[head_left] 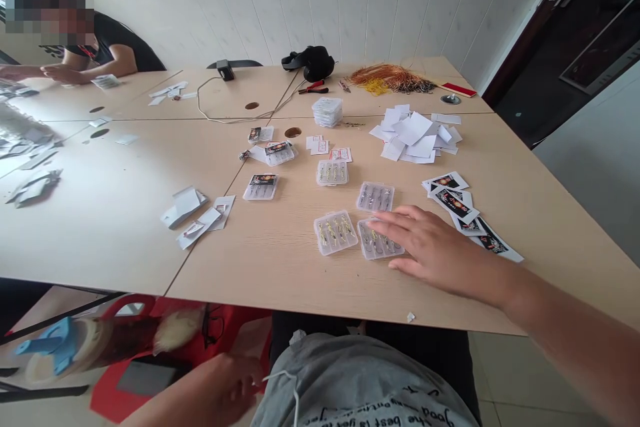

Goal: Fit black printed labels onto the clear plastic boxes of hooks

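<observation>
My right hand [425, 243] reaches over the table, fingers spread, its fingertips over the edge of a clear compartment box [377, 243] of hooks. Just left of that box lies another [336, 233] with yellowish pieces, and behind it a third [375, 197]. Farther back sits one more clear box [332, 173]. A box with a black label [261, 187] rests to the left. My left hand [233, 387] is low beside my shirt, its fingers curled near a white drawstring [280, 375]; whether it grips the string is unclear.
White papers [413, 137] and black printed cards [455, 203] lie at the right. Stacked boxes [327, 111], red-handled pliers [313, 87] and orange strands [395, 77] are behind. A person [115, 47] sits far left. A red stool [110, 390] stands below the table's front edge.
</observation>
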The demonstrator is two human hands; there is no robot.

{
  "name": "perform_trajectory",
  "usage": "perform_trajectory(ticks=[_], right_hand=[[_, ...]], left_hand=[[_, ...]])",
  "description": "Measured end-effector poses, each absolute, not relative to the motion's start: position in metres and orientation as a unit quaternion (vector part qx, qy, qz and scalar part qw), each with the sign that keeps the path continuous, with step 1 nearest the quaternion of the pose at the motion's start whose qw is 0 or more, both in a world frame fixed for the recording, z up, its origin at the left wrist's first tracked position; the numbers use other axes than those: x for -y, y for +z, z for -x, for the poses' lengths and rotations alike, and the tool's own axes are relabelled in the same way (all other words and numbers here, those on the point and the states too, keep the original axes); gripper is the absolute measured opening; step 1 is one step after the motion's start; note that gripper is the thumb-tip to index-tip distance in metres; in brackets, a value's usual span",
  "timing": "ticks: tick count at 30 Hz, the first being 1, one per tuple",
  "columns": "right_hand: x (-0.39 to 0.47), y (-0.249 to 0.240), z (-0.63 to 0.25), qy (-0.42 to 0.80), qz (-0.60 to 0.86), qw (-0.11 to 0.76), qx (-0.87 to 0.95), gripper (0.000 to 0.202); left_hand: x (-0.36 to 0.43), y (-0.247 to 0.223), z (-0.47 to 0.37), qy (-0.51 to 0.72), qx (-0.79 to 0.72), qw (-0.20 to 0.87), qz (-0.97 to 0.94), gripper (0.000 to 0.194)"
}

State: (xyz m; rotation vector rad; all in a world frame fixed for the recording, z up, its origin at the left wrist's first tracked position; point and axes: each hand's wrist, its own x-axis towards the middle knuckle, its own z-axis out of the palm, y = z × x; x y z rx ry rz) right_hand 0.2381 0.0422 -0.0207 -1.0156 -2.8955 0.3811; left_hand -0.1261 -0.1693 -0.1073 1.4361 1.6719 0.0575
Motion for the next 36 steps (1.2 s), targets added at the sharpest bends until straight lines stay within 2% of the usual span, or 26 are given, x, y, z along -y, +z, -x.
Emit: perform_trajectory(ticks=[2, 4, 6, 11, 14, 16, 21, 27, 29, 32, 36], right_hand=[[-0.056, -0.015, -0.228, 0.160, 0.322, -0.029, 0.933, 0.066], [-0.063, -0.010, -0.219, 0.190, 0.309, -0.053, 0.931, 0.068], [-0.063, -0.006, -0.215, 0.198, 0.305, -0.053, 0.930, 0.069], [-0.043, -0.004, -0.224, 0.206, 0.351, -0.014, 0.913, 0.069], [-0.034, -0.010, -0.233, 0.227, 0.369, 0.025, 0.901, 0.068], [-0.034, -0.015, -0.236, 0.225, 0.357, 0.026, 0.906, 0.070], [-0.048, -0.023, -0.225, 0.216, 0.325, 0.006, 0.921, 0.066], [-0.066, -0.007, -0.218, 0.205, 0.321, 0.001, 0.925, 0.066], [-0.071, 0.001, -0.232, 0.191, 0.372, 0.015, 0.908, 0.058], [-0.081, 0.008, -0.264, 0.133, 0.520, 0.038, 0.843, 0.042], [-0.092, 0.004, -0.292, 0.116, 0.623, -0.001, 0.774, 0.040]], left_hand=[[0.151, -0.061, 0.103, 0.001, -0.546, 0.509, -0.665, 0.022], [0.123, -0.021, 0.080, 0.082, -0.453, 0.515, -0.723, 0.016], [0.090, 0.004, 0.058, 0.213, -0.401, 0.517, -0.726, 0.009], [0.010, 0.012, 0.005, 0.430, -0.474, 0.465, -0.612, 0.021], [-0.023, 0.008, -0.022, 0.403, -0.501, 0.503, -0.578, 0.037], [-0.036, 0.007, -0.033, 0.393, -0.505, 0.510, -0.575, 0.040], [-0.043, -0.004, -0.031, 0.451, -0.494, 0.458, -0.586, 0.035], [-0.041, -0.012, -0.017, 0.478, -0.491, 0.455, -0.568, 0.030], [-0.042, -0.011, -0.017, 0.459, -0.506, 0.421, -0.597, 0.031], [-0.041, -0.014, -0.017, 0.353, -0.538, 0.315, -0.698, 0.037], [-0.034, -0.030, -0.019, 0.182, -0.498, 0.145, -0.836, 0.064]])
